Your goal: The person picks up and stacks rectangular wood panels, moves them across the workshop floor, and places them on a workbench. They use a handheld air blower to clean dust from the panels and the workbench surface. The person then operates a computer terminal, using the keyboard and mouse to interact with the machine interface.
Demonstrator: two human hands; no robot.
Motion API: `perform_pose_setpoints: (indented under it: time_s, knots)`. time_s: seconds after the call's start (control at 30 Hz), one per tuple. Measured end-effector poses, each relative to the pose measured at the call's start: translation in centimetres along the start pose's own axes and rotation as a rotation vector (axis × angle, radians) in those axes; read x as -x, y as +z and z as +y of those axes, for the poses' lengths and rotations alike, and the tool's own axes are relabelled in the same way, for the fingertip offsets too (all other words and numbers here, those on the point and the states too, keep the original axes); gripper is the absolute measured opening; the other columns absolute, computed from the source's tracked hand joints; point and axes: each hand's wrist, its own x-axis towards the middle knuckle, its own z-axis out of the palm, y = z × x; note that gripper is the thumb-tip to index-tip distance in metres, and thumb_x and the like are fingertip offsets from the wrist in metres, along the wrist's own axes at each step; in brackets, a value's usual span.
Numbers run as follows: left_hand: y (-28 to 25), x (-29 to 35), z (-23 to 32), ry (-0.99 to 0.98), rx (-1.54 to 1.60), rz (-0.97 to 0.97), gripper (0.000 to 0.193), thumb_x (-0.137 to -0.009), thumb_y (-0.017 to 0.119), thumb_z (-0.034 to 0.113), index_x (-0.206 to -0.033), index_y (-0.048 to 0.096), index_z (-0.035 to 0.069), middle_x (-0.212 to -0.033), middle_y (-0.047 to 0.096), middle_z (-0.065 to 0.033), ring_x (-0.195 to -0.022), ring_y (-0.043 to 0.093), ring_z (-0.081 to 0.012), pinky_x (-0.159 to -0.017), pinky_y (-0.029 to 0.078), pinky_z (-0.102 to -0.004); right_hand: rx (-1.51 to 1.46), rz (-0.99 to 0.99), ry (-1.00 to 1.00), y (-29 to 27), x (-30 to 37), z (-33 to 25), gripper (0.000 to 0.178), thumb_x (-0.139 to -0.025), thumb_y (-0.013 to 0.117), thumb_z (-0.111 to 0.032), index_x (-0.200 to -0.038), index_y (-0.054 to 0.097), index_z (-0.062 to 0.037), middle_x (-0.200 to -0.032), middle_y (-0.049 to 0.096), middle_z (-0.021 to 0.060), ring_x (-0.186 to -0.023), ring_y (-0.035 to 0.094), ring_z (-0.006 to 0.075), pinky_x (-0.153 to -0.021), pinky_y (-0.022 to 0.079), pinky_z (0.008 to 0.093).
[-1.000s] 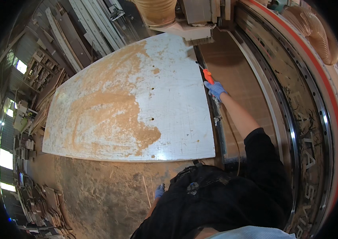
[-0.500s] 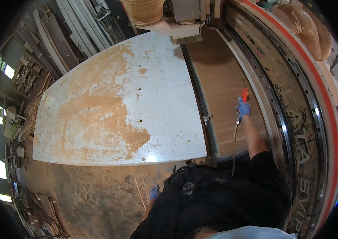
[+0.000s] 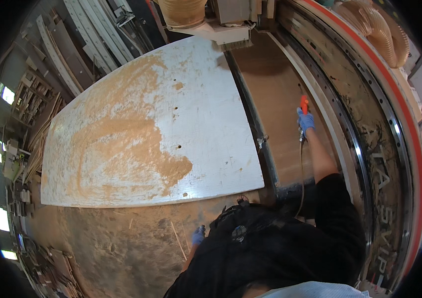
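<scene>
Closest in, the person's black top (image 3: 270, 248) fills the bottom of the view, and just off its left side, there's the left hand (image 3: 198, 237), blue-gloved, low above the dusty floor (image 3: 121, 238). Something dark shows at its fingertips; whether it grips anything, I cannot tell.

The two hands are well apart! Out ahead on the right, the right hand (image 3: 306, 120), also in a blue glove, has its fingers wrapped around an orange air gun (image 3: 305, 103), arm stretched forward. That gun is over the brown panel (image 3: 280, 154), to the right of the white board (image 3: 216, 124). A thin hose (image 3: 302, 171) trails from it back toward the body.

And what a board: sandy dust (image 3: 131, 144) smeared and heaped across its left and middle, the right side mostly bare. Farther off, a bristle-edged machine head (image 3: 231, 35) overhangs the far end, beside a ribbed duct (image 3: 183, 14).
</scene>
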Motion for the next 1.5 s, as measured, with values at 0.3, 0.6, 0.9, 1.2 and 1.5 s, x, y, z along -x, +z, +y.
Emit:
perform_pose_setpoints:
  time_s: [0.3,0.6,0.9,1.2,1.5]
  knots:
    - [-5.3,-0.2,1.3,0.153,-0.305,-0.145,0.041,-0.091,0.055,0.04,-0.114,0.062,0.006,-0.093,0.065,-0.0033,-0.068,0.053,-0.0115,-0.061,0.044,-0.0269,-0.077,-0.111,-0.178,-1.9,7.4,3.0,0.028,-0.086,0.063,-0.039,-0.088,0.055,-0.0132,-0.061,0.052,-0.0013,-0.042,0.044,0.0106,-0.038,0.037,0.0267]
    - [-6.7,2.9,14.9,0.174,-0.428,-0.453,0.041,-0.092,0.057,0.035,-0.117,0.061,0.003,-0.102,0.062,-0.0016,-0.084,0.05,-0.009,-0.075,0.042,-0.0233,0.357,-0.42,0.07,-14.5,41.6,4.1,0.038,-0.084,0.063,-0.03,-0.111,0.054,-0.0037,-0.094,0.063,0.0038,-0.072,0.06,0.0128,-0.062,0.048,0.025]
    - [-1.9,5.6,15.7,0.263,-0.66,-0.874,0.035,-0.091,0.06,0.029,-0.114,0.061,0.004,-0.107,0.061,-0.0019,-0.1,0.053,-0.0114,-0.09,0.041,-0.0258,1.099,-0.481,0.59,-21.9,58.6,8.2,0.04,-0.067,0.078,-0.035,-0.091,0.068,-0.0054,-0.085,0.066,0.0163,-0.083,0.065,0.0264,-0.076,0.051,0.0347]
    - [5.6,12.1,13.0,0.317,-0.786,-1.128,0.039,-0.09,0.059,0.034,-0.115,0.061,0.004,-0.114,0.061,-0.0055,-0.108,0.053,-0.0128,-0.092,0.04,-0.0253,1.26,-0.512,0.6,-28.0,61.4,12.3,0.035,-0.065,0.076,-0.034,-0.085,0.069,-0.0068,-0.075,0.067,0.0138,-0.075,0.065,0.0289,-0.068,0.05,0.0352]
    - [13.5,19.0,2.5,0.343,-0.836,-1.108,0.032,-0.092,0.058,0.027,-0.114,0.062,0.003,-0.108,0.062,-0.0042,-0.099,0.054,-0.012,-0.091,0.041,-0.0261,1.395,-0.685,0.797,-45.1,63.9,20.9,0.029,-0.063,0.073,-0.031,-0.08,0.07,-0.0078,-0.07,0.067,0.0108,-0.063,0.064,0.0228,-0.059,0.05,0.0343]
